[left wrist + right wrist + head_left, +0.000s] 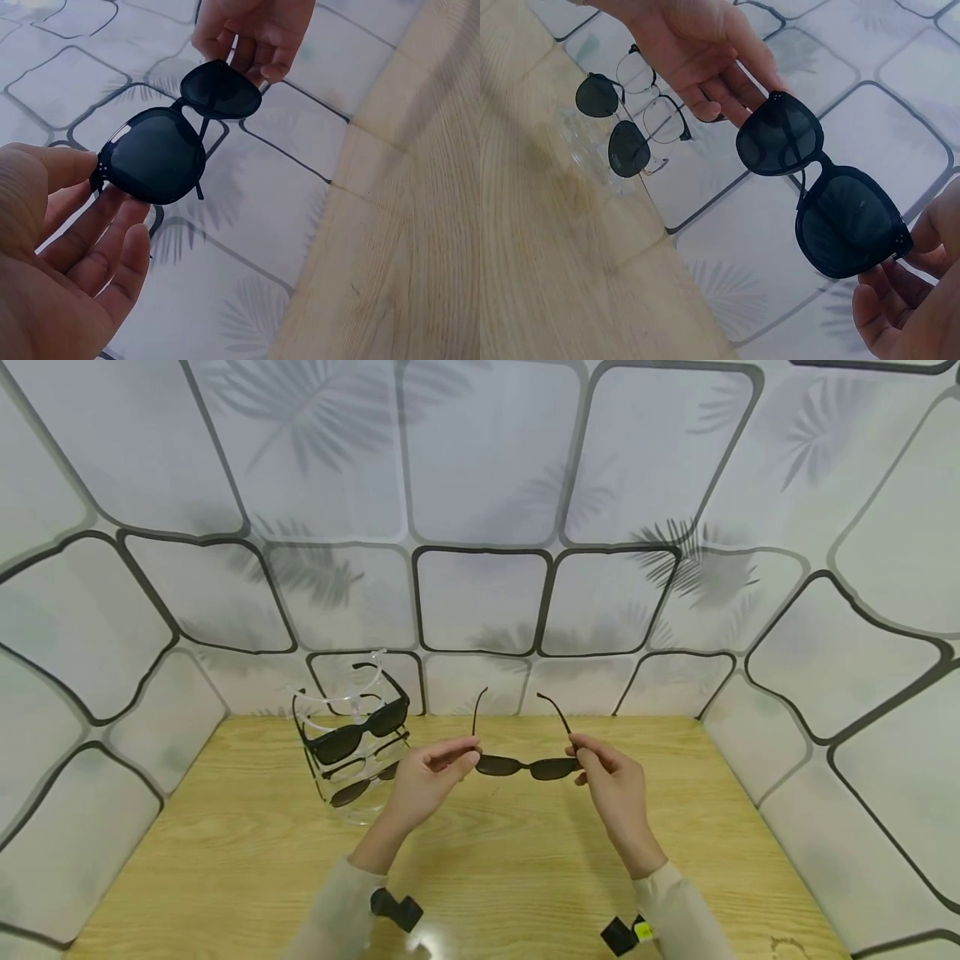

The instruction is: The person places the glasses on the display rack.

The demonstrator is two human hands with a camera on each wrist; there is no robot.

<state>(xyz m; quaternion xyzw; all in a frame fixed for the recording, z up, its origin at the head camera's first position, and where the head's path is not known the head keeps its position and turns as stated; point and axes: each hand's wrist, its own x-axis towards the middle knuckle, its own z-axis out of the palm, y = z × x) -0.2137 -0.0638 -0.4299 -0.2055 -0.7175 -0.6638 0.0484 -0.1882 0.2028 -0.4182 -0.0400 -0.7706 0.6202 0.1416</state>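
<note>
Black sunglasses [553, 769] with dark lenses are held in the air between both hands, temples unfolded and pointing away toward the back wall. My left hand [422, 783] pinches the frame's left hinge corner between thumb and fingers. At the opposite corner, my right hand [619, 789] grips the other hinge the same way. The left wrist view shows the front of both lenses [154, 156], with the left thumb on the outer edge. In the right wrist view, small pale dots mark the corner of the frame [902, 241] beside the right fingers.
A clear display stand [365, 815] stands on the wooden table [525, 877] left of my left hand. It carries black sunglasses [337, 745] on top, thin-rimmed clear glasses [347, 769] below, and dark-lensed sunglasses [350, 793] lowest. Patterned walls [480, 602] enclose the back and sides.
</note>
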